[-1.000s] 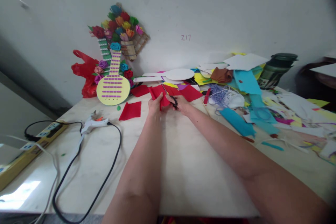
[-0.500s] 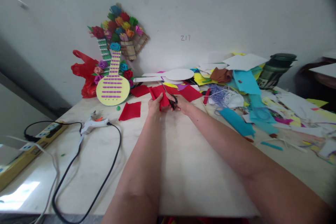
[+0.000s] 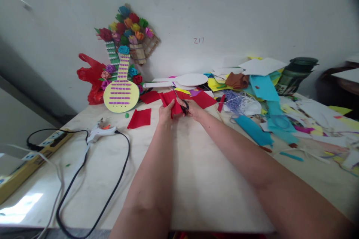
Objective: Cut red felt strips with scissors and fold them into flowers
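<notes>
My left hand [image 3: 166, 111] pinches a piece of red crepe paper [image 3: 176, 109] above the middle of the table. In my right hand [image 3: 193, 109] is a pair of scissors with black handles [image 3: 184, 106], its blades pointing away from me and up against the red paper. How far the blades are apart is too small to tell. A separate red paper piece [image 3: 139, 118] lies to the left of my left hand. More red paper [image 3: 203, 99] spreads behind and right of the scissors.
A white glue gun [image 3: 101, 132] with a looping black cord lies left, near a yellow power strip [image 3: 47, 152]. A yellow paper lute [image 3: 121, 97] leans at the back left. Paper scraps [image 3: 263, 86], yarn [image 3: 234, 101] and a dark green bottle [image 3: 296, 75] crowd the right.
Both hands stay at nearly the same spot on the red paper. The scissors have barely shifted, and the whole view has drifted very slightly.
</notes>
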{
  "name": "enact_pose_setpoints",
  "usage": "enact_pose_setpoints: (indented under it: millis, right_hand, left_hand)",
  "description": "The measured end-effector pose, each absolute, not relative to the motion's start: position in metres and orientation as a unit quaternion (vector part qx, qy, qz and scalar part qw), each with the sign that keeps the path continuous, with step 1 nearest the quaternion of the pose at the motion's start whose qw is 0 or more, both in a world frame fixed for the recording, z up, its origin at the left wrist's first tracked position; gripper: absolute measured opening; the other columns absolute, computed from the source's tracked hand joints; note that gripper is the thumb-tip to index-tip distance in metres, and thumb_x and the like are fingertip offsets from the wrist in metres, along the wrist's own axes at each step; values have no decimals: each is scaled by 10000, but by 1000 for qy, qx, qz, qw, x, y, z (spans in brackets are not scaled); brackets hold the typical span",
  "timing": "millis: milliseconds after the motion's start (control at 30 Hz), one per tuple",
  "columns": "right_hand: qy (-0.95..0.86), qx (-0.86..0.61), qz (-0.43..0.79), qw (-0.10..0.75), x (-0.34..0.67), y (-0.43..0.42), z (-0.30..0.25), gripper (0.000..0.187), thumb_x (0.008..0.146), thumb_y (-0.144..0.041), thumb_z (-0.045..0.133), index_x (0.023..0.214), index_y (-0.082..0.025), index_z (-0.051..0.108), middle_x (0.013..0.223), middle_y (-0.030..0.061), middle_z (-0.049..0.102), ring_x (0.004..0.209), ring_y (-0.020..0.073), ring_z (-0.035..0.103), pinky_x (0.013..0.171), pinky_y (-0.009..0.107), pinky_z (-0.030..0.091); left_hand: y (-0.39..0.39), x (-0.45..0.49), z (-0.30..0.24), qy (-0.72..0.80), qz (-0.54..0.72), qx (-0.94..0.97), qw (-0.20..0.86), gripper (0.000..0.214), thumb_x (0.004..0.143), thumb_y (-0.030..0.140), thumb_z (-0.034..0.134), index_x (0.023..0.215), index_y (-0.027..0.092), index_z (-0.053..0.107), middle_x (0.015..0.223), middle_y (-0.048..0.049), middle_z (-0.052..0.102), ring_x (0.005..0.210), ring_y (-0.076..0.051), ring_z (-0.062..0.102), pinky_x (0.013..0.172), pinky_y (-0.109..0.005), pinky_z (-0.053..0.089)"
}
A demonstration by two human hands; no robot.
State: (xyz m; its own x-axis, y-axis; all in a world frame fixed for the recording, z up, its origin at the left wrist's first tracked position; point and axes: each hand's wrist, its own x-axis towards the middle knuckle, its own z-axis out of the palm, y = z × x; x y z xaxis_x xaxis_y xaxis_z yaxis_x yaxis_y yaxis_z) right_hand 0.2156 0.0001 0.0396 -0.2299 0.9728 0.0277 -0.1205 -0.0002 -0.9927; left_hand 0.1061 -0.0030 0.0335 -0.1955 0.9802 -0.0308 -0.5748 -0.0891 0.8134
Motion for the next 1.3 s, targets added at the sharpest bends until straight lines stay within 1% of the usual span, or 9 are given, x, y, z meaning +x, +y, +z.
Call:
enact_pose_setpoints:
  millis: [200,367,533,700,800,933,1033,1133,1300]
  right_hand:
    - [-519,-398,573,493,214,5,33,410,626,-546,645,606,-169,484,426,-48,464,329,56,395,316,180,289]
    - [-526,-400,555,505,212,6,30,419,627,-547,638,578,-170,461,423,-52,440,321,49,379,319,182,280]
    - [-536,-407,529,517,209,6,28,395,647,-520,628,577,-168,463,427,-61,420,318,39,357,323,177,267]
    - [-541,-417,517,515,208,6,26,368,614,-468,673,576,-163,470,423,-65,424,313,36,357,320,171,260]
    - [-528,-415,545,502,209,4,29,379,626,-504,653,612,-163,488,436,-57,447,316,47,392,317,172,264]
    - [-519,-406,580,478,212,1,34,432,658,-587,582,634,-166,491,446,-33,487,318,68,436,288,177,213]
    - [-521,-407,583,472,214,2,36,438,663,-595,574,626,-166,495,444,-29,493,315,68,438,279,175,196]
    - [-524,-407,577,476,214,4,37,424,668,-579,579,613,-165,504,447,-28,498,316,69,435,282,175,225]
    - [-509,-403,577,494,211,8,37,397,638,-553,621,613,-170,517,455,-38,495,343,67,426,333,189,345]
  left_hand:
    - [-6,108,36,372,676,273,574,193,640,152,674,807,87,602,630,-72,642,525,-161,611,465,-228,486]
    - [-6,108,37,372,679,259,577,186,648,133,663,818,80,607,606,-69,633,493,-158,601,419,-212,461]
    - [-5,107,37,387,672,268,572,187,651,145,661,818,79,607,593,-65,625,482,-160,594,393,-204,439]
    - [-3,107,36,398,677,261,562,179,652,148,660,807,82,598,591,-59,621,482,-155,593,400,-202,437]
    - [-3,107,36,396,675,263,563,172,658,156,657,802,81,599,599,-66,624,494,-167,599,421,-225,455]
    - [-5,107,36,389,672,271,569,175,655,164,663,802,90,602,616,-69,632,506,-170,604,442,-238,469]
    - [-4,107,34,380,672,282,570,192,644,172,673,803,92,599,635,-75,638,519,-174,609,459,-253,485]
    - [-2,106,32,368,674,290,571,215,629,175,681,805,89,590,658,-83,644,528,-184,613,481,-287,506]
    - [-3,105,32,363,674,299,570,220,626,174,679,804,90,579,654,-83,643,513,-189,609,463,-303,508]
